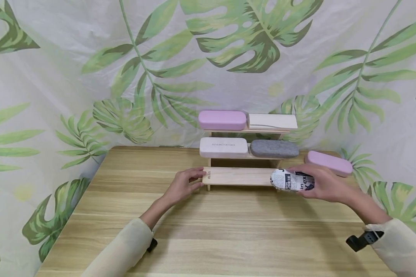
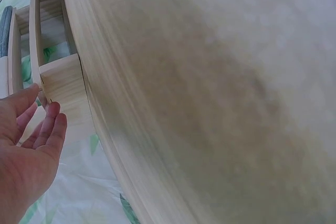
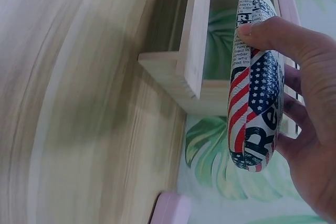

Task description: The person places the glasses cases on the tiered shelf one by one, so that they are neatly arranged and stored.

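My right hand (image 1: 327, 184) grips a newsprint-patterned glasses case (image 1: 289, 181) by its right part, over the right end of the wooden stand's lowest shelf (image 1: 239, 176). Stars and red stripes show on the case's side (image 3: 256, 98) in the right wrist view, the thumb on one face and fingers behind. At that shelf's left end, the fingertips of my left hand (image 1: 182, 187) touch the edge, fingers extended. The middle shelf carries a white case (image 1: 223, 147) with small lettering and a grey fabric case (image 1: 274, 149). Above them lie a lilac case (image 1: 222, 120) and a cream case (image 1: 273, 121).
A pink case (image 1: 329, 163) lies on the wooden table (image 1: 208, 238) right of the stand, beyond my right hand. Behind the table hangs a leaf-patterned cloth (image 1: 159, 77). The table's left edge runs diagonally past my left arm.
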The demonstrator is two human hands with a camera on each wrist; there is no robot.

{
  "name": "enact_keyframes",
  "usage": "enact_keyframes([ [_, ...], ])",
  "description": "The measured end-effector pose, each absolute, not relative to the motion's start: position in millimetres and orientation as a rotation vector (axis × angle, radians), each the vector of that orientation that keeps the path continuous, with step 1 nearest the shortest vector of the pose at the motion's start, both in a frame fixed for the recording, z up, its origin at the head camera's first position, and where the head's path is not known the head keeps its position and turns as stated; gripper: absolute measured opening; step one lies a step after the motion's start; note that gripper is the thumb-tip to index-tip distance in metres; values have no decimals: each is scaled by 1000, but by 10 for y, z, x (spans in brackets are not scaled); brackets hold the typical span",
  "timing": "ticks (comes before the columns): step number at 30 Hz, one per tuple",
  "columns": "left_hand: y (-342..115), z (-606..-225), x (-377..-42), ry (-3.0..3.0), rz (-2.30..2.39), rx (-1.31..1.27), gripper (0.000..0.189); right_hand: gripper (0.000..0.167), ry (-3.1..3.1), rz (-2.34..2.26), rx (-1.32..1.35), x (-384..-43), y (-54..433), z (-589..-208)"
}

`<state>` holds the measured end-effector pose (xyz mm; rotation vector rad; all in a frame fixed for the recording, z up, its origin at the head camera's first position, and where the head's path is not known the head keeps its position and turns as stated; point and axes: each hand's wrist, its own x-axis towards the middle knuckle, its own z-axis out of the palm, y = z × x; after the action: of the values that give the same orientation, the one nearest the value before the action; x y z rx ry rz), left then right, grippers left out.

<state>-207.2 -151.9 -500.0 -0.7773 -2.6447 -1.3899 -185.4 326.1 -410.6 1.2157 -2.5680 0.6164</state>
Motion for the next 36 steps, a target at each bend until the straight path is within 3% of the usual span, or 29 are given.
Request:
enact_keyframes([
  [36,-1492,-5013,-2084,-2618,-1497,-703,49,69,-2637,666,1255,-2070,2480,-4166],
])
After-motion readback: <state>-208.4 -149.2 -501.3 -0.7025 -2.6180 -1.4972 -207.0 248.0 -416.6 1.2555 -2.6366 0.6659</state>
